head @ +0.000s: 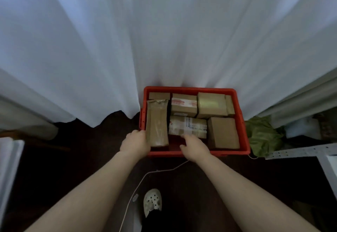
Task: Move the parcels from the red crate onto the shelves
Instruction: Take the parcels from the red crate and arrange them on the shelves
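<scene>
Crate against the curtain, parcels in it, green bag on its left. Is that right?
No: the green bag lies on the right of the crate, not its left, as the head view shows. The crate does stand against the curtain with parcels in it.

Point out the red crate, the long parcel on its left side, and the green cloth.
red crate (229, 152): head view, on its near rim
long parcel (157, 122): head view, middle of its top face
green cloth (262, 135): head view, middle of the bundle
</scene>
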Demonstrator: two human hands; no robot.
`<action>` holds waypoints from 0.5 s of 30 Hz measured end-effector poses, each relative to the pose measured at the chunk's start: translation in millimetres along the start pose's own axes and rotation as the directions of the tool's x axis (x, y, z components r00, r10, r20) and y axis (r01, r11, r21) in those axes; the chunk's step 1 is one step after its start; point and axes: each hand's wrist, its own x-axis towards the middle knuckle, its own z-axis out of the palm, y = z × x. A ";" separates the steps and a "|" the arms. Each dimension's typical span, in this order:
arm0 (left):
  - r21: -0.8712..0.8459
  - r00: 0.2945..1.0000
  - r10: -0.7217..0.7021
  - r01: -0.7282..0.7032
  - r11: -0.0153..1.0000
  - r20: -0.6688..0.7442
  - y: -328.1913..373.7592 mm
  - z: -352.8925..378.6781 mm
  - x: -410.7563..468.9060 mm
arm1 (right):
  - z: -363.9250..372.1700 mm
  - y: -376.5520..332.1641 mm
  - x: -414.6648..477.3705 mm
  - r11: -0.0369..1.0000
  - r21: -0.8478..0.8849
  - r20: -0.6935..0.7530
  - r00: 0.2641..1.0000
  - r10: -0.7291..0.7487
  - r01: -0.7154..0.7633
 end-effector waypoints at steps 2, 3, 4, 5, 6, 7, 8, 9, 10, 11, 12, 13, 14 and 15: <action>-0.021 1.000 -0.023 0.023 1.000 0.022 -13.1 0.1 18.5 | 10.6 -5.7 27.4 0.999 0.035 -0.010 0.999 0.033 -0.033; -0.030 0.999 -0.036 0.038 0.999 0.035 -19.4 1.5 27.7 | 15.7 -7.5 41.1 0.996 0.060 -0.011 0.998 0.065 -0.064; -0.041 0.998 -0.050 0.052 0.998 0.046 -25.9 3.1 37.5 | 21.0 -8.6 56.1 0.992 0.087 -0.012 0.995 0.095 -0.094; -0.053 0.997 -0.064 0.066 0.996 0.053 -32.3 4.9 47.7 | 26.8 -9.1 72.1 0.987 0.112 -0.013 0.993 0.117 -0.115; -0.064 0.996 -0.076 0.080 0.995 0.055 -38.4 7.3 59.0 | 33.0 -8.8 89.6 0.983 0.135 -0.017 0.991 0.130 -0.126; -0.071 0.994 -0.090 0.094 0.993 0.056 -43.5 10.1 70.1 | 38.7 -8.5 106.9 0.979 0.151 -0.024 0.990 0.140 -0.135; -0.072 0.992 -0.107 0.111 0.991 0.059 -48.7 13.6 80.7 | 44.3 -8.7 123.8 0.976 0.160 -0.027 0.988 0.151 -0.145; -0.071 0.990 -0.123 0.128 0.989 0.065 -53.6 17.7 90.0 | 50.0 -9.3 139.2 0.974 0.163 -0.023 0.986 0.165 -0.159; -0.072 0.989 -0.135 0.140 0.988 0.067 -58.0 21.9 98.4 | 55.9 -10.5 153.9 0.970 0.172 -0.023 0.984 0.175 -0.169; -0.071 0.988 -0.140 0.145 0.987 0.065 -62.2 26.6 106.8 | 61.5 -11.7 168.2 0.966 0.188 -0.020 0.982 0.186 -0.179; -0.069 0.988 -0.141 0.145 0.987 0.063 -66.6 30.9 114.8 | 67.3 -13.0 181.0 0.960 0.211 -0.014 0.981 0.192 -0.185; -0.072 0.988 -0.141 0.146 0.987 0.060 -70.2 34.9 122.0 | 72.6 -14.0 192.9 0.954 0.234 -0.011 0.981 0.195 -0.187; -0.077 0.988 -0.143 0.147 0.986 0.057 -73.4 38.1 128.3 | 77.3 -14.8 203.6 0.949 0.249 -0.001 0.980 0.199 -0.193; -0.081 0.988 -0.146 0.150 0.985 0.052 -76.2 41.4 133.5 | 82.1 -14.9 212.3 0.947 0.251 0.011 0.979 0.206 -0.202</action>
